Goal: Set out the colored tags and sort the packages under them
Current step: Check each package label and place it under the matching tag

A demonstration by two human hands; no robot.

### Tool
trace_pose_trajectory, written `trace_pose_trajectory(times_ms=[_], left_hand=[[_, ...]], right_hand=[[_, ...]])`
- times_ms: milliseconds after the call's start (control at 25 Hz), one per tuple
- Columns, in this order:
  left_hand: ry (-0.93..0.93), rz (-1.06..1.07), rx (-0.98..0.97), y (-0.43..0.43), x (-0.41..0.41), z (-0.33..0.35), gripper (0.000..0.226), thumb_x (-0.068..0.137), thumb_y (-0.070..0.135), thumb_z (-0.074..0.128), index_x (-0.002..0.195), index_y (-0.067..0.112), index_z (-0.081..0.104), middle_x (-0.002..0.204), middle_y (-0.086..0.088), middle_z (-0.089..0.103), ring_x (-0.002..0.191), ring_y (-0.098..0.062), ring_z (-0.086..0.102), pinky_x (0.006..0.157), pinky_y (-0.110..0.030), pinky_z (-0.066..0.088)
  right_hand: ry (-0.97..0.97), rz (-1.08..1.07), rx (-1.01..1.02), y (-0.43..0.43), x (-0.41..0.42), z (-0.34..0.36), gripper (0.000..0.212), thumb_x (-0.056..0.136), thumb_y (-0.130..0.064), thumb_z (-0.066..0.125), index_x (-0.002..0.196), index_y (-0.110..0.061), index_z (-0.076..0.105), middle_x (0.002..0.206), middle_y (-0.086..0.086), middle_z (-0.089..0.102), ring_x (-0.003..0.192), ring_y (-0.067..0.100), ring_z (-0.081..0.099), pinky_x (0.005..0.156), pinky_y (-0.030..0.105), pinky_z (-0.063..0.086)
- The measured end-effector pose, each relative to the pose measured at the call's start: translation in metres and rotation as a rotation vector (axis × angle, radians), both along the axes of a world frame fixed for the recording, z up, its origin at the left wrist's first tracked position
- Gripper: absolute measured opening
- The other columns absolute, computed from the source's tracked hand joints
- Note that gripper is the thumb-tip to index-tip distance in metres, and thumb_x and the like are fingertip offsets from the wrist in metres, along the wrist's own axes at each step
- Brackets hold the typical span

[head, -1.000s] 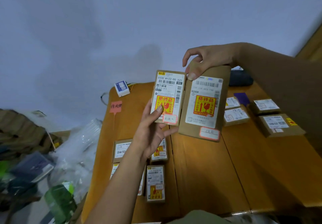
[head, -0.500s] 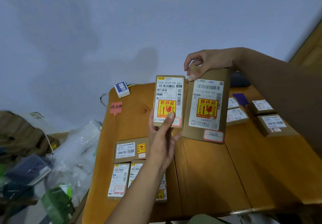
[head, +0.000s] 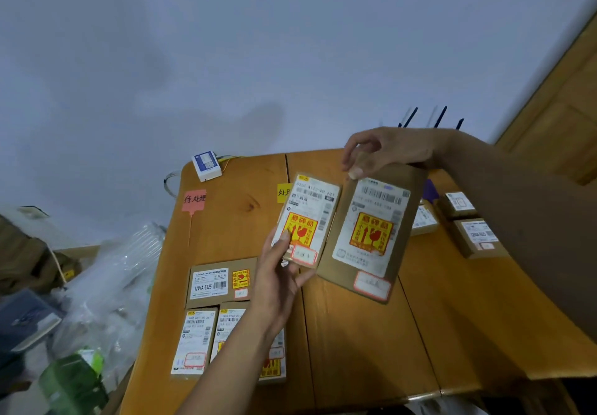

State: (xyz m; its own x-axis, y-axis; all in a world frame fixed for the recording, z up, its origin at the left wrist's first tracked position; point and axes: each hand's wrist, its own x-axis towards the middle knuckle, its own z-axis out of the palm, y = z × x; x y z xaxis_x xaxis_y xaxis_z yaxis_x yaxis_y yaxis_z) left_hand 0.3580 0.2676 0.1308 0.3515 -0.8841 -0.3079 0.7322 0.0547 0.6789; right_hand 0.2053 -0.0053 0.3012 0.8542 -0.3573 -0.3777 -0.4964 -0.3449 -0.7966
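Note:
My left hand (head: 276, 280) holds a small brown package (head: 310, 217) by its lower edge, tilted above the wooden table (head: 355, 334). Beside it, my right hand (head: 384, 151) grips the top of a larger brown package (head: 371, 237). Both carry white labels and yellow-red fragile stickers. A pink tag (head: 194, 200) lies at the table's far left with three packages (head: 221, 280) below it. A yellow tag (head: 283, 192) peeks out behind the small package. A purple tag (head: 431, 190) sits to the right, with several packages (head: 478, 237) near it.
A white and blue box (head: 206, 165) sits at the table's far left corner. Clear plastic wrap (head: 113, 285) and clutter are piled on the floor to the left. A wooden door (head: 565, 107) stands at the right, and dark antennas (head: 436, 117) rise behind my right arm.
Both held packages have dropped lower and tilted toward the table's middle. The view has shifted, and the yellow tag now shows behind the small package.

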Motion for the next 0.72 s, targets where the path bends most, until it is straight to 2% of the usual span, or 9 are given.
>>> trace_pose_trajectory(times_ms=[120,240,400,480,600,720], left_hand=[[-0.053,-0.005,0.142,0.000,-0.005,-0.021,0.053,0.094,0.028,0.073,0.141,0.010,0.055,0.126,-0.017,0.074,0.107,-0.027,0.077,0.080,-0.049,0.065],[0.011,0.015,0.200,-0.005,-0.014,-0.036,0.060,0.095,0.025,0.070,0.147,0.002,0.050,0.132,-0.022,0.071,0.114,-0.036,0.073,0.081,-0.051,0.066],[0.006,0.069,0.216,-0.021,-0.032,-0.046,0.058,0.096,0.029,0.072,0.145,0.004,0.053,0.132,-0.021,0.071,0.113,-0.031,0.074,0.078,-0.045,0.064],[-0.013,0.092,0.233,-0.028,-0.038,-0.050,0.061,0.091,0.034,0.076,0.142,0.005,0.058,0.131,-0.020,0.072,0.111,-0.028,0.075,0.074,-0.041,0.064],[-0.036,0.135,0.264,-0.050,-0.045,-0.055,0.053,0.091,0.035,0.077,0.134,0.008,0.066,0.129,-0.019,0.073,0.111,-0.028,0.075,0.074,-0.040,0.064],[-0.004,0.209,0.292,-0.077,-0.042,-0.059,0.032,0.086,0.031,0.080,0.113,0.015,0.076,0.114,-0.013,0.078,0.098,-0.022,0.078,0.070,-0.039,0.063]], right_hand=[[0.029,-0.036,0.059,-0.003,-0.028,-0.033,0.051,0.072,-0.055,0.089,0.114,-0.032,0.073,0.101,-0.001,0.080,0.090,0.023,0.081,0.070,0.029,0.064],[0.035,-0.093,0.144,-0.011,-0.058,-0.068,0.049,0.072,-0.053,0.090,0.114,-0.036,0.071,0.100,-0.006,0.079,0.089,0.018,0.080,0.068,0.024,0.062],[-0.019,-0.132,0.205,-0.033,-0.084,-0.098,0.058,0.063,-0.057,0.093,0.111,-0.031,0.073,0.100,-0.002,0.079,0.091,0.023,0.081,0.070,0.027,0.062],[-0.082,-0.183,0.246,-0.043,-0.093,-0.110,0.053,0.064,-0.053,0.094,0.108,-0.030,0.074,0.102,0.003,0.080,0.092,0.025,0.081,0.070,0.029,0.063],[-0.172,-0.263,0.319,-0.057,-0.104,-0.126,0.050,0.066,-0.050,0.094,0.107,-0.029,0.075,0.106,0.008,0.081,0.092,0.030,0.081,0.067,0.032,0.064],[-0.204,-0.340,0.341,-0.066,-0.107,-0.142,0.058,0.056,-0.055,0.096,0.104,-0.029,0.077,0.104,0.006,0.082,0.089,0.027,0.082,0.065,0.029,0.063]])
